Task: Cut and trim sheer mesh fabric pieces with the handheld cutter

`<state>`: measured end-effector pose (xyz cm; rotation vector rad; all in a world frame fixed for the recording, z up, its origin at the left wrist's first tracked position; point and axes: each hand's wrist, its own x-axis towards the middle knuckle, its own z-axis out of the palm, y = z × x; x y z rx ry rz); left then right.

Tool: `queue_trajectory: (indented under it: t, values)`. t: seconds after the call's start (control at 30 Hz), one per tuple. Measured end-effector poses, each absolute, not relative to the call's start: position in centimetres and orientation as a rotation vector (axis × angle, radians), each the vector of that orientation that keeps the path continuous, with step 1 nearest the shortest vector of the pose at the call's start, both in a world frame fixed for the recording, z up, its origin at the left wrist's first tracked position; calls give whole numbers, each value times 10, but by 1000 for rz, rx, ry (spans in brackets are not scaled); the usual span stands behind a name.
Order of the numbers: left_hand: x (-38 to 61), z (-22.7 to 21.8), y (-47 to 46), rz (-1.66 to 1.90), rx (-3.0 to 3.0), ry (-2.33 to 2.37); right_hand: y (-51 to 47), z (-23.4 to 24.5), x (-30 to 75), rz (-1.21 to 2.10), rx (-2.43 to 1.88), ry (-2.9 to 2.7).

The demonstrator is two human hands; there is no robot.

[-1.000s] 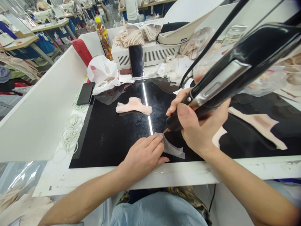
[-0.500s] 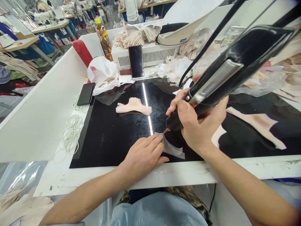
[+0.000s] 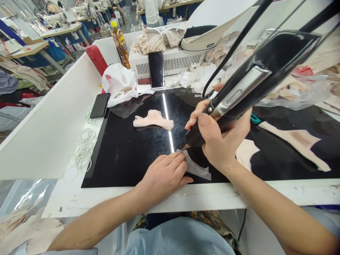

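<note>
My left hand (image 3: 166,174) lies flat, fingers stretched out, pressing a translucent whitish piece of thin material (image 3: 198,166) against a glossy black work surface (image 3: 119,148). In my right hand (image 3: 221,141) is a black corded handheld tool (image 3: 255,78) with a silver lever, fingers wrapped round its lower end. Its narrow tip points down at the upper edge of the material, beside my left fingertips. Whether the tip touches it, I cannot tell. Farther back lies a peach fabric piece (image 3: 153,119). Another pale piece (image 3: 247,154) is partly hidden behind my right wrist.
A larger peach piece (image 3: 297,141) lies at right, near a teal clip-like item (image 3: 255,118). Pale green rings (image 3: 84,148) and a black phone (image 3: 100,105) line the left side. Behind are a plastic bag (image 3: 119,85), an upright phone (image 3: 156,69), a bottle (image 3: 120,46) and fabric stacks (image 3: 151,40).
The view has shifted slightly. My right hand and the tool have moved a little left, and the teal item has come into sight. My left hand still presses the material.
</note>
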<state>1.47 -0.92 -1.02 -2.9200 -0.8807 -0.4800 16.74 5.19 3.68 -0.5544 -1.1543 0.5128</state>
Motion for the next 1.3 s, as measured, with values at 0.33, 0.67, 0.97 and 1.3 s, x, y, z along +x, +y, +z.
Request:
queue_trajectory:
  t: [0.33,0.67,0.97,1.3]
  values:
    - [15,-11,-8,-499,-2910,-873,52,37,165,553,-570,-1104]
    - [15,-13,-9,-475,-2908,-869,57,32,159,504,-680,-1077]
    - [13,-11,-8,-421,-2938,-899,43,42,178,536,-598,-1102]
    - [12,-7,-7,-438,-2955,-889,-7,50,213,615,-711,-1180]
